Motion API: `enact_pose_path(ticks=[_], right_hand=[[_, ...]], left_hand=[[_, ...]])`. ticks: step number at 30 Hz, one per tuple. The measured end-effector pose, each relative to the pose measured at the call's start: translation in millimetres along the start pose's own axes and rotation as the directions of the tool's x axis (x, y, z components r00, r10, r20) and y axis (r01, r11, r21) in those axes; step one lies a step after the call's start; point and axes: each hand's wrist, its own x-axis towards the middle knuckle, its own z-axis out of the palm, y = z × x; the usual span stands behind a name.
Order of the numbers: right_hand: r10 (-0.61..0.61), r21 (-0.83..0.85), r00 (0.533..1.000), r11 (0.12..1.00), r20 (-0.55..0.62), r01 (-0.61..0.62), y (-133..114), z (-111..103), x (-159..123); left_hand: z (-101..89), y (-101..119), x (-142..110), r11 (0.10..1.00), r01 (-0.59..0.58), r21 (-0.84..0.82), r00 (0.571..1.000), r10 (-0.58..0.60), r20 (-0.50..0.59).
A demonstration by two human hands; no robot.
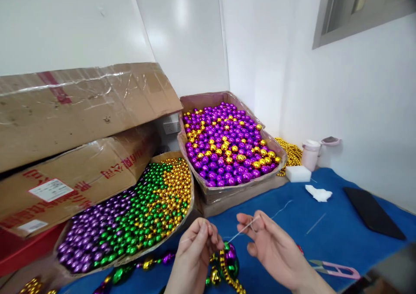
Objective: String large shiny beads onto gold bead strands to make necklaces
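My left hand (pixel 195 248) is closed in a pinch on a thin white thread (pixel 276 210) just above a bead string (pixel 224 263) of gold, green and purple beads on the blue cloth (pixel 325 233). My right hand (pixel 271 246) pinches the same thread between thumb and forefinger, its other fingers loosely spread. The thread's free end trails up to the right over the cloth. The two hands sit close together, nearly touching.
A tray of purple, green and gold beads (pixel 130 211) lies at left, a box of purple and gold balls (pixel 227 144) behind. Cardboard boxes (pixel 74 125) stack at left. Pink scissors (pixel 334 269), a black phone (pixel 372 211), white foam (pixel 298 173), a cup (pixel 310 154) and a needle (pixel 316 223) lie right.
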Motion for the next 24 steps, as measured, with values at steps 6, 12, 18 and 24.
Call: enact_pose_path(ticks=[6,12,18,24], right_hand=[[-0.02,0.087,0.997,0.996,0.076,0.013,-14.5,26.1,18.5],[-0.055,-0.014,0.998,0.998,0.021,0.055,-8.5,13.7,9.9],[-0.143,-0.18,0.987,0.975,-0.076,0.127,-13.4,7.0,15.5],[-0.324,-0.52,0.946,0.804,0.023,0.288,-36.6,29.6,24.5]], left_hand=[[3.6,14.5,-0.1,0.987,-0.053,0.155,0.99,0.031,0.14],[-17.2,16.5,-5.2,0.962,-0.081,0.261,0.989,0.046,0.141],[-12.4,15.1,4.6,0.95,-0.088,0.301,0.992,0.055,0.115],[3.1,27.4,14.0,0.941,-0.158,0.299,0.984,0.125,0.127]])
